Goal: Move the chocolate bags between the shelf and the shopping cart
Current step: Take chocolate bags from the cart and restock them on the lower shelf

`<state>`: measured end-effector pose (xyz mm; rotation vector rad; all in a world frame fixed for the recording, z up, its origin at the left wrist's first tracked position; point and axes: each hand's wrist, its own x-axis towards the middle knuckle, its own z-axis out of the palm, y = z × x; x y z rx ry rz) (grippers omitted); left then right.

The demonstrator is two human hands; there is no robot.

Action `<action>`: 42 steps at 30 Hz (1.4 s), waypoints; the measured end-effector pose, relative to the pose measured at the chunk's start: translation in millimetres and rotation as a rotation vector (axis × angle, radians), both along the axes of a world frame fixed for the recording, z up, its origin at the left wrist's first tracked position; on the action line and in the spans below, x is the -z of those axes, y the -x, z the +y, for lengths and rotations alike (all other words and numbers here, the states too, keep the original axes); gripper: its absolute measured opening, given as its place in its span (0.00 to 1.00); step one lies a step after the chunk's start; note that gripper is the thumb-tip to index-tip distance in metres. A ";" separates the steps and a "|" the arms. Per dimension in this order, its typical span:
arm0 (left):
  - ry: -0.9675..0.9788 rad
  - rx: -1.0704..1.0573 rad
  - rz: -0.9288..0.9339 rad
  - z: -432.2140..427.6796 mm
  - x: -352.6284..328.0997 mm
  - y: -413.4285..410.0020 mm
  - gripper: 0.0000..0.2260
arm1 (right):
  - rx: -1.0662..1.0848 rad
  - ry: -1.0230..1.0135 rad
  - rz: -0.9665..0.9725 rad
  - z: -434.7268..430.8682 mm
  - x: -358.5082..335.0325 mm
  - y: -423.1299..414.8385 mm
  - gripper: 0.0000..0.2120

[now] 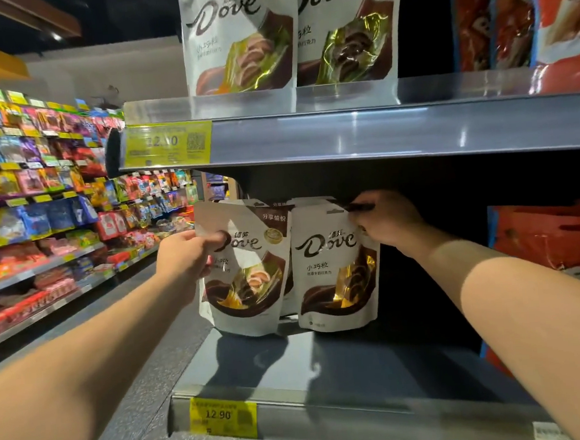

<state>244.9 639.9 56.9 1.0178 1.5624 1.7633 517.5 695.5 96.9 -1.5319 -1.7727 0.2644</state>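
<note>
**Two chocolate bags gripped at the shelf, cart out of view**

Stood at the back of the lower shelf (343,364): two white Dove pouches, upright, side by side. No shopping cart seen, so progress and direction impossible to judge. Left bag (247,274) at 3 o'clock from the left hand (185,258), pinched by thumb at its upper left edge. Right bag (336,268) at 9 o'clock from the right hand (388,219), clasped at its top right corner.

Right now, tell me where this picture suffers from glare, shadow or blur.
Head view: glare streaks the upper shelf's metal edge; the shelf recess behind the right hand is near black; the bags cast shadows on the lower shelf; the far aisle is soft; wide-angle bending at the edges.
</note>
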 end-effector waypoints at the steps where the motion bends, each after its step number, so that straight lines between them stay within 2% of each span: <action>1: 0.006 0.003 -0.008 0.6 1.2 -0.5 0.08 | 0.002 -0.003 -0.001 -0.9 0.3 0.8 0.13; 8: -0.003 0.032 -0.121 5.3 9.6 -8.4 0.07 | -0.024 -0.007 0.058 -9.0 2.5 5.2 0.13; 16: -0.003 0.052 -0.165 3.2 15.5 -6.6 0.03 | -0.038 0.004 0.082 -14.6 2.6 11.6 0.12; 18: 0.001 0.060 -0.155 3.2 15.4 -5.3 0.04 | -0.031 0.002 0.077 -15.4 2.7 12.3 0.12; 25: 0.056 0.036 0.023 -0.6 12.3 6.5 0.17 | -0.036 -0.038 -0.024 -23.0 1.6 11.8 0.11; 36: 0.052 -0.021 0.252 -49.2 -9.3 33.7 0.14 | 0.000 -0.272 -0.253 -73.4 -24.1 35.6 0.17; 42: 0.105 0.017 0.443 -95.1 -12.9 49.7 0.11 | -0.198 -0.162 -0.415 -109.2 -26.1 85.8 0.11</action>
